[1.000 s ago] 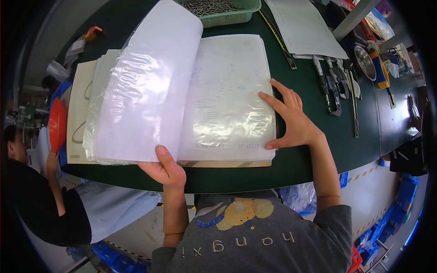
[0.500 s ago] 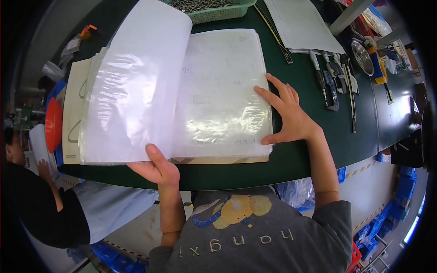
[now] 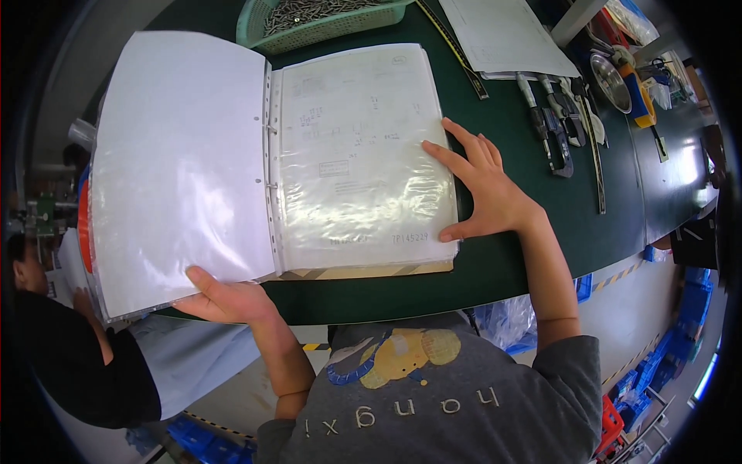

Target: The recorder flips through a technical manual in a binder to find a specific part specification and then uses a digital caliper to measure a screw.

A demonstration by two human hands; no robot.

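Observation:
A ring binder lies open on the dark green table, its metal rings (image 3: 270, 130) showing in the middle. My left hand (image 3: 228, 298) pinches the lower edge of the turned sheets in clear plastic sleeves (image 3: 178, 170), thumb on top and fingers underneath, largely hidden. Those sheets are tilted up over the left side. On the right lies a sleeved page (image 3: 371, 166) with faint drawings and writing, glossy with reflections. My right hand (image 3: 487, 185) rests along that page's right edge, fingers and thumb spread, holding nothing.
Beyond the binder stands a light green basket (image 3: 325, 29) of small metal pieces. A yellow-edged measuring strip (image 3: 457, 50), papers (image 3: 510, 39), micrometers (image 3: 550, 127), a long metal rule (image 3: 595, 155) and a metal bowl (image 3: 610, 81) lie right. Another person (image 3: 69, 356) sits left.
My left hand has moved left with the held sheets, opening them flatter and exposing the rings and more of the right page. My right hand has stayed at the page edge.

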